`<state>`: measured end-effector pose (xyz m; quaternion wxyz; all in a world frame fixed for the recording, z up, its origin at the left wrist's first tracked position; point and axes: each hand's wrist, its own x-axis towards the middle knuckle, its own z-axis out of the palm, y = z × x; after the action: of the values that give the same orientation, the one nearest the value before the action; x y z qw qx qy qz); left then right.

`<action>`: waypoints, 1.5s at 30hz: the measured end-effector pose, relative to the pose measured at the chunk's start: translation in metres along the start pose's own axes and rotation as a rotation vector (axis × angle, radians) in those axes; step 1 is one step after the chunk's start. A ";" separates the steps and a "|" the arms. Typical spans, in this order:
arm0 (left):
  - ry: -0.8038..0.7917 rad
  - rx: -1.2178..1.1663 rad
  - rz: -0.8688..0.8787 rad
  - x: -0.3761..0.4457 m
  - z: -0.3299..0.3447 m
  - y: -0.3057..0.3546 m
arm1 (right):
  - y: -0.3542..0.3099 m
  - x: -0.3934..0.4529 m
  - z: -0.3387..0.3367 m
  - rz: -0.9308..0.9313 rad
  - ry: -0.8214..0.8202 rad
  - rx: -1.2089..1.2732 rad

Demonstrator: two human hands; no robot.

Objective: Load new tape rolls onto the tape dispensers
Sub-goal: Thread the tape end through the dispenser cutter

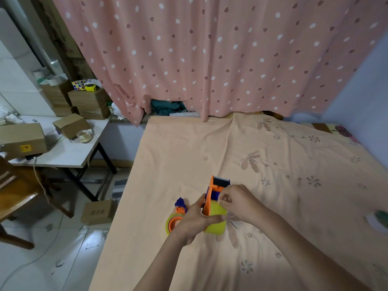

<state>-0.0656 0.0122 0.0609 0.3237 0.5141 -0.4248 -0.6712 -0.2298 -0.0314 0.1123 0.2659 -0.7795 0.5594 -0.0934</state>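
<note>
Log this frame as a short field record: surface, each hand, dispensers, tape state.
surface: peach floral bedsheet
left hand: grips the yellow tape roll on the held dispenser
right hand: pinches at the top of the roll, apparently the tape end
second dispenser: lies on the sheet left of the hands, roll already on it
tape state: not yet threaded to the blade, as far as visible

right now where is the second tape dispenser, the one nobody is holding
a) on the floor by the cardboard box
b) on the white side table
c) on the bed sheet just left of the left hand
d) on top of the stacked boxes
c: the second dispenser, orange with a blue end and a yellowish roll, lies on the bed sheet beside the left hand, which holds the other dispenser.
</note>
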 end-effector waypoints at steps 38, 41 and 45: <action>-0.024 -0.102 -0.073 0.007 0.001 -0.011 | 0.005 0.001 0.009 0.037 0.021 0.102; -0.051 -0.214 -0.126 0.008 0.000 -0.018 | 0.005 0.006 0.010 0.113 -0.011 0.142; -0.067 -0.265 -0.169 0.012 0.002 -0.022 | -0.001 0.006 0.008 0.171 -0.064 0.131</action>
<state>-0.0703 0.0119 0.0361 0.3165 0.4781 -0.2984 -0.7630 -0.2231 -0.0346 0.1055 0.3409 -0.7124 0.6079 -0.0820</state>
